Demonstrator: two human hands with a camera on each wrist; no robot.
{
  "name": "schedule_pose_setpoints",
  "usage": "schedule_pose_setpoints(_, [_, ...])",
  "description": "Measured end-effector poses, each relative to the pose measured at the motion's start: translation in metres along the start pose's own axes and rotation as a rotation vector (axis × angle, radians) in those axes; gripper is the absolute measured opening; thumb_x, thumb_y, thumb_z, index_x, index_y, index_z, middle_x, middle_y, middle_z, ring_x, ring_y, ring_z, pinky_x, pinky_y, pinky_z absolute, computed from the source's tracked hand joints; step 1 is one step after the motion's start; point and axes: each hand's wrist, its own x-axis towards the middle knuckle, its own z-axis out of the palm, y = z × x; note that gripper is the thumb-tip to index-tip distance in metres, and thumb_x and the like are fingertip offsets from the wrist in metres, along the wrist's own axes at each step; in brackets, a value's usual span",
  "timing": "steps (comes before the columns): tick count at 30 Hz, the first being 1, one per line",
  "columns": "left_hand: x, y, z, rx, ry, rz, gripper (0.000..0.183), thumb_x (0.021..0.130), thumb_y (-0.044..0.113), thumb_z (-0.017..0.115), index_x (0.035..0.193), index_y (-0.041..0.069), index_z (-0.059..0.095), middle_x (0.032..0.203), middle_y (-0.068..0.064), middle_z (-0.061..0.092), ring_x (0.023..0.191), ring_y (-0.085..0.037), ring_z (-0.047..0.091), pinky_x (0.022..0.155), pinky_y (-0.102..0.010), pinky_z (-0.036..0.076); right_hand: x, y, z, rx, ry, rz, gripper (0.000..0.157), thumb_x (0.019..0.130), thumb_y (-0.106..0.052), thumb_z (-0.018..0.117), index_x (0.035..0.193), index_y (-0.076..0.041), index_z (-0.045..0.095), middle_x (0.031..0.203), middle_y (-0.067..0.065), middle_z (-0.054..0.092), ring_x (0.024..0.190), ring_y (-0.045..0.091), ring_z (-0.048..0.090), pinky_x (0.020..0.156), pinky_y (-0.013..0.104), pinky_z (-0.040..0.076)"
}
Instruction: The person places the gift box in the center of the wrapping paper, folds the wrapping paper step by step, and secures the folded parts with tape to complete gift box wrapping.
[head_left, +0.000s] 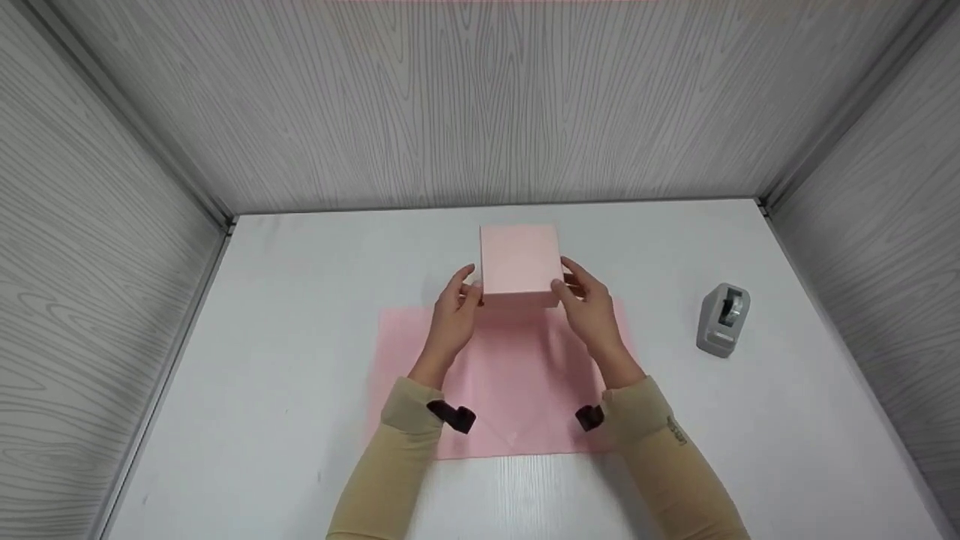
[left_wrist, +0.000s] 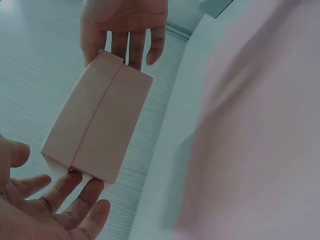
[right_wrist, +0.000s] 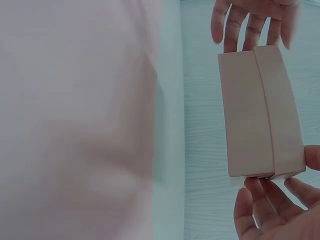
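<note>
Right hand [head_left: 592,309] gripping box [head_left: 520,259], white table [head_left: 285,352], seemingly woodgrain walls [head_left: 480,105]

Head view looks down; nearer, hazy wrist views, apparently sidelong, share the box [head_left: 520,259]

Pale pink box [head_left: 520,260]: right hand [head_left: 594,309] grips its 4 o'clock corner; left hand [head_left: 454,315] touches it at 8 o'clock. Pink sheet [head_left: 514,367] flat on white surface [head_left: 300,300], 6 o'clock. Grey tape dispenser [head_left: 721,322] well apart, between 3 and 4 o'clock.
</note>
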Motion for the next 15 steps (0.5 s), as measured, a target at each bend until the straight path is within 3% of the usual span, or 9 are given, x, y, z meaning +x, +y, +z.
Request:
schedule_pose_setpoints(7, [-0.024,0.009,-0.010,0.142,-0.069,0.010,0.049,0.105,0.020,0.048,0.148,-0.001,0.038,0.097,-0.010,0.056,0.094,-0.032,0.062,0.071,-0.033,0.047,-0.027,-0.004,0.004,-0.011,-0.015,-0.015,0.050,0.099,-0.026,0.060,0.147,-0.017,0.047,0.133,0.011,0.055,0.116,0.025,0.052,0.091,0.044,0.047])
schedule_pose_setpoints(15, [-0.045,0.007,-0.020,0.235,-0.144,-0.002,0.049,0.101,0.017,0.053,0.145,-0.002,0.040,0.093,-0.008,0.057,0.082,-0.021,0.060,0.069,-0.033,0.048,-0.050,-0.001,0.008,-0.101,-0.042,-0.068,0.047,0.097,-0.018,0.063,0.141,-0.008,0.051,0.126,0.016,0.060,0.112,0.029,0.058,0.090,0.045,0.050])
